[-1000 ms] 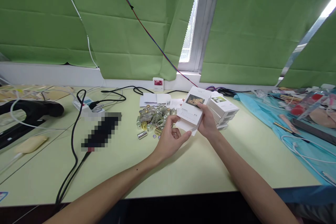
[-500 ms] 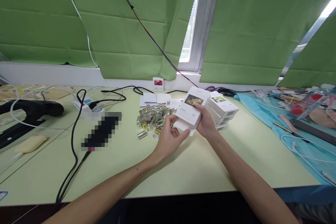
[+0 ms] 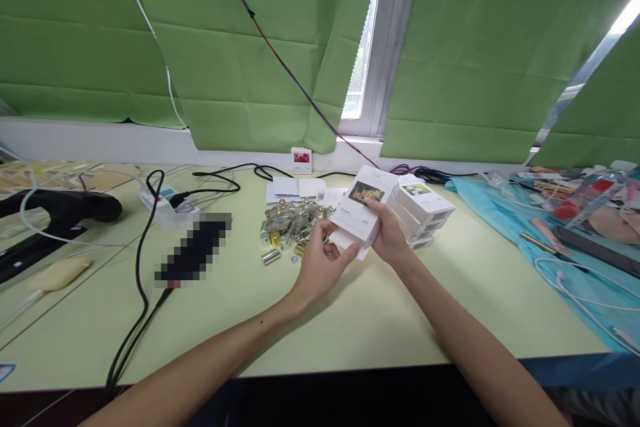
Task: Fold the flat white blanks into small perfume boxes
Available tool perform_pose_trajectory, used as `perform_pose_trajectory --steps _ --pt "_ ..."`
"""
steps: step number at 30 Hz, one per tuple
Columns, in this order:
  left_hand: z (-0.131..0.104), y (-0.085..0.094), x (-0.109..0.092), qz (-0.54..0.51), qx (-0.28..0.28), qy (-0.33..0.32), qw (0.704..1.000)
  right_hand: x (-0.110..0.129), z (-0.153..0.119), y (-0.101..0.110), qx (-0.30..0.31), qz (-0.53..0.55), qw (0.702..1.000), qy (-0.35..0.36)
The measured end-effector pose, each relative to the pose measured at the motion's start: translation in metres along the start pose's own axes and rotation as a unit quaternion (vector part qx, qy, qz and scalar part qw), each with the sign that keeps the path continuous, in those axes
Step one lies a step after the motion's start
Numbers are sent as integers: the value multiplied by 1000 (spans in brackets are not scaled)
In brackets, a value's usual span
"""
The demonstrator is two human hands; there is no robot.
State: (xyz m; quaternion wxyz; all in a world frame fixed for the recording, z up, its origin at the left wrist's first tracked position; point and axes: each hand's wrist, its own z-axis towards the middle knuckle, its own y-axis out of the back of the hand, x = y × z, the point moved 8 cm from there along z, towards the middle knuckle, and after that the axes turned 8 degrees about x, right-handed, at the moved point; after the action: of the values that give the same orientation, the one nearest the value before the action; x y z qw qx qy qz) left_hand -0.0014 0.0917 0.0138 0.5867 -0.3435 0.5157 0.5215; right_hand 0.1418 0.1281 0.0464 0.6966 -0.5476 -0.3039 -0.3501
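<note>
A white cardboard box (image 3: 357,213) with a dark picture of yellow flowers on its face is tilted between my hands above the table. My right hand (image 3: 391,237) grips its right side, the thumb lying over the printed face. At the lower end, my left hand (image 3: 323,260) pinches the white end flap (image 3: 350,243) between thumb and fingers. Just behind the left hand lies a pile of small clear packets (image 3: 295,217) with gold and silver caps. To the right of the held box stands a stack of similar white boxes (image 3: 425,203).
White paper slips (image 3: 295,187) lie behind the pile. A small picture box (image 3: 301,160) stands by the wall. On the left are black cables (image 3: 143,267), a power strip (image 3: 173,207) and a pixelated dark device (image 3: 195,250). Blue plastic sheeting (image 3: 505,227) with clutter covers the right side.
The box has tipped slightly, and its flap now sits closer against the lower end. My left thumb has shifted a little to the left. Everything on the table stays in place.
</note>
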Motion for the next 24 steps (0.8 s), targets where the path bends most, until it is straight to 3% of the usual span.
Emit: perform_pose_trajectory --steps 24 --pt "-1 5 1 12 -23 9 1000 1 0 -2 17 4 1000 16"
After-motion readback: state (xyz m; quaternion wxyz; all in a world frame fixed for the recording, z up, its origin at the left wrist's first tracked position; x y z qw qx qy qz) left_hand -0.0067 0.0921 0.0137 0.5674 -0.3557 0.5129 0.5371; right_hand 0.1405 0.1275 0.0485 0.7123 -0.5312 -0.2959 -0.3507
